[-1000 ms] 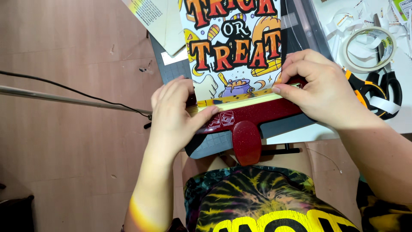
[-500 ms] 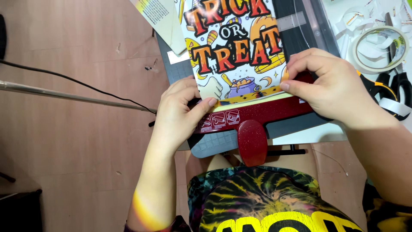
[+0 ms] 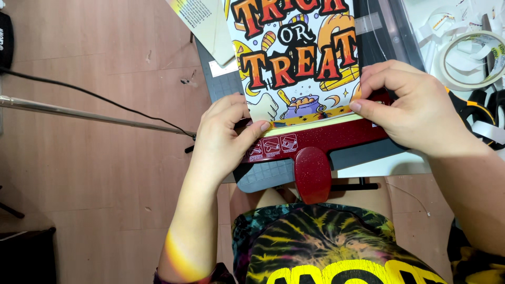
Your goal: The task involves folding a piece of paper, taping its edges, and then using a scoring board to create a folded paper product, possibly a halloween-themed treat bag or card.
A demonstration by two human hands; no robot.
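Glittery red paper punch point(image 3: 314, 152) now takes the printed Halloween card point(image 3: 294, 63) squarer than a second ago, its lower edge tucked in, left hand point(image 3: 223, 134) and right hand point(image 3: 413, 108) each in a narrow grip pinching one bottom corner.

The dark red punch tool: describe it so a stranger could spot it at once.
Start at the grey cutting mat on the table edge. Between the left hand and right hand, under the colourful printed sheet, lies the punch tool: the only glittery dark red thing, with a rounded lever.
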